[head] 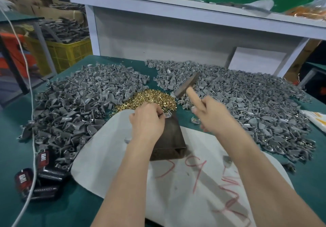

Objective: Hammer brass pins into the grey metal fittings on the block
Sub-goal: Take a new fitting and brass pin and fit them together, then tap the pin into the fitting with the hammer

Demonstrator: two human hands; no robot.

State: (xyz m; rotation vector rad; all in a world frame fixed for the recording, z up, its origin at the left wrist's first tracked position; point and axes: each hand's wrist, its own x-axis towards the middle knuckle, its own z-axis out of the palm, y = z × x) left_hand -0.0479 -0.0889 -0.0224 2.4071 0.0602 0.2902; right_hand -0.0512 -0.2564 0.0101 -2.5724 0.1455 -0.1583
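Two hands at work over dark block [172, 138], set on white sheet [109, 149] at centre of green table [17, 138]. Left hand [147, 119]: curled, pinching one grey fitting [167, 115] against far top edge of block; pin itself too small to make out. Right hand [214, 115]: clamped round wooden handle of hammer [187, 85], index finger laid along handle, head raised above and beyond fitting, blurred. Loose brass pins [150, 98] heaped just beyond block, between left heap of fittings [74, 106] and right heap [247, 103]. Judgement on handling: fitting small, stiff, light, likely to skate on block under a blow; best pinched low by flat wing, fingertips off the socket. Pins tiny, easily dropped or bent; upright seating first, then short light taps.
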